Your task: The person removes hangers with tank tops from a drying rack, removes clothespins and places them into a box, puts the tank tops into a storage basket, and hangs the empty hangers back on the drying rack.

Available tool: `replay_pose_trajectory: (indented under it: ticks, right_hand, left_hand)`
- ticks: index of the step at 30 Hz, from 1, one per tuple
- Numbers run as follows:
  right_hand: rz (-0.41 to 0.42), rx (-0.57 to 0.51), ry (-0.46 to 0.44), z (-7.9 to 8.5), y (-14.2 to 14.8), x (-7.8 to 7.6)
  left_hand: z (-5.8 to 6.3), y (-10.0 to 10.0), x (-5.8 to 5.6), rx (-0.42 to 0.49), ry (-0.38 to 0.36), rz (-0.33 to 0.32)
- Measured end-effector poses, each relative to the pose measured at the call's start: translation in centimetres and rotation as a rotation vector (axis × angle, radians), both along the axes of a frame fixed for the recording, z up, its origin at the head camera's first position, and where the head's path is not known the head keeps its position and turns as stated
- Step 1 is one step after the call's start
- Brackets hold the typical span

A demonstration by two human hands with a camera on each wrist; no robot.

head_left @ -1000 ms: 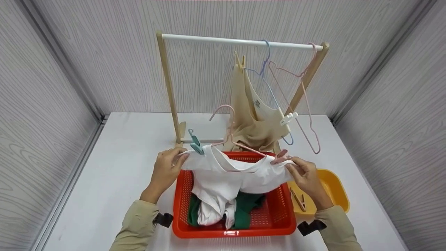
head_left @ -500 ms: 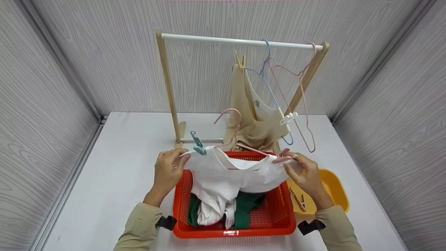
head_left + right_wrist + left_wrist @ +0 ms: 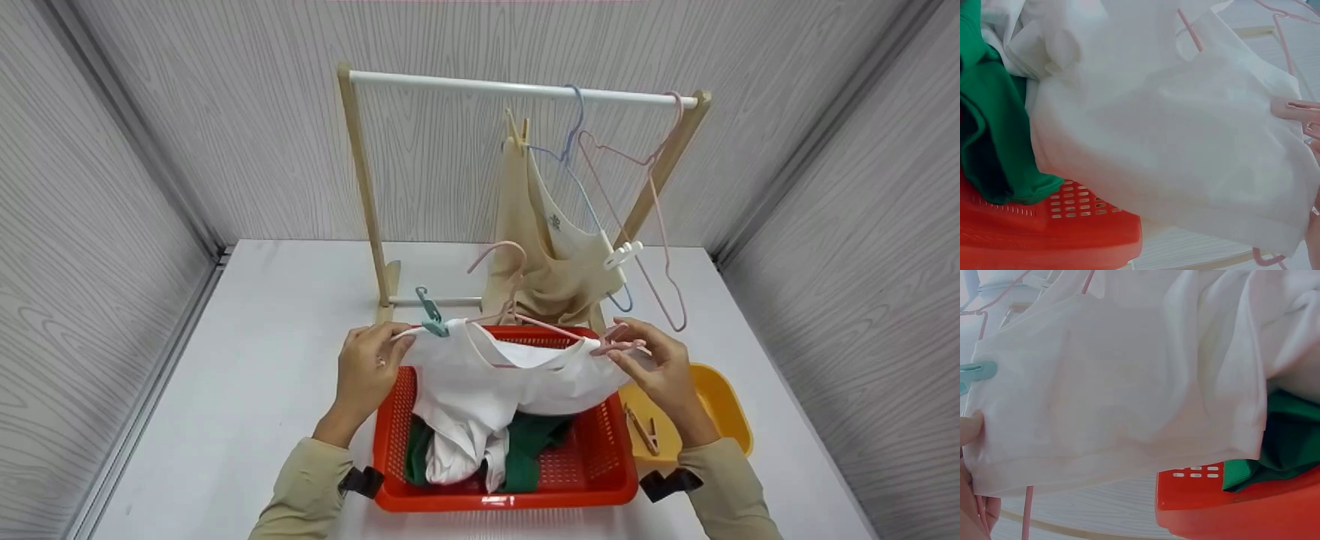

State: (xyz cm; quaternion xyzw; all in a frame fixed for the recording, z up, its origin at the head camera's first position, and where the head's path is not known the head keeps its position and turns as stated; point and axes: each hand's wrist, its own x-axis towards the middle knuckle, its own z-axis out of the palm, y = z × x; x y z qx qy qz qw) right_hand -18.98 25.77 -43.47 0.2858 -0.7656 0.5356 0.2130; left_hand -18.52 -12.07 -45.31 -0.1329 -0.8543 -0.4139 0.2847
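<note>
A white T-shirt (image 3: 480, 382) hangs on a pink hanger (image 3: 551, 327), spread between both hands above the red basket. My left hand (image 3: 367, 367) pinches the left sleeve's end between thumb and fingers, just outside a teal clothespin (image 3: 433, 325) clipped at that shoulder. On the other side my right hand (image 3: 664, 367) pinches the right sleeve, close beside a pink clothespin (image 3: 619, 347) at that shoulder. The hanger's hook rises free, tilted back. In the right wrist view the sleeve (image 3: 1230, 169) drapes broadly, with only the edge of the hand showing.
The red basket (image 3: 506, 501) holds green cloth (image 3: 525, 454) and the shirt's lower part. Behind stands a rack with a white bar (image 3: 450, 84), bearing a beige garment (image 3: 517, 225) on a blue hanger and a bare pink hanger (image 3: 679, 296). A yellow tray (image 3: 739, 420) with clothespins sits right.
The held hanger's hook has swung rightward and lower. Both hands keep hold of the sleeves; the left has shifted slightly right, and the right hand's fingers have moved around the pink clothespin's side.
</note>
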Motion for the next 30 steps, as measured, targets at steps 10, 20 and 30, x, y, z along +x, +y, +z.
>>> replay_pose_trajectory:
  ticks: [10,20,30]
  right_hand:
    - [-0.010,-0.018,-0.005,-0.04,-0.12,0.03]
    - [-0.027,0.021,0.007,0.03,0.06,-0.12]
    - [-0.042,0.058,0.065,0.33,-0.16,-0.15]
  left_hand:
    - [-0.06,0.20,0.24,0.010,-0.033,0.010]
    - [-0.31,0.28,0.17,0.002,-0.012,0.033]
    - [-0.31,0.42,0.21,0.012,-0.040,0.041]
